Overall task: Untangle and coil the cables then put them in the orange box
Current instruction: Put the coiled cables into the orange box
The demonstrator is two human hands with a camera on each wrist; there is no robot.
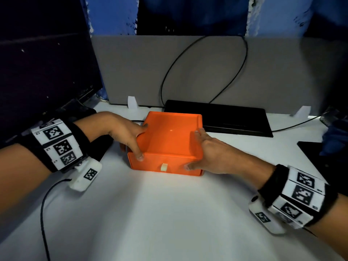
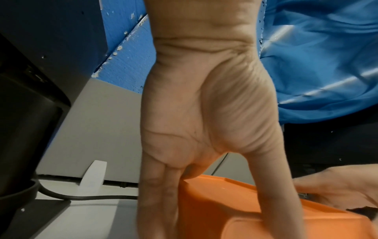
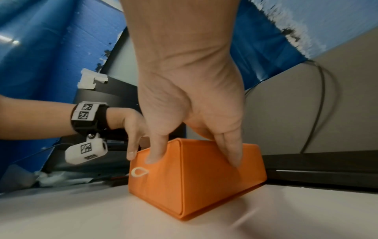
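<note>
An orange box (image 1: 169,144) is set upright on the white desk (image 1: 169,213), open at the top, with nothing seen inside. Its walls are plain and square-cornered, and a small pale loop tab (image 1: 164,167) is fixed low on the near wall.

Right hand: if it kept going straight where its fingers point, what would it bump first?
The right hand already touches the orange plastic box. Its fingers point down along the box's side wall, so going on they would probably meet the white table next.
</note>
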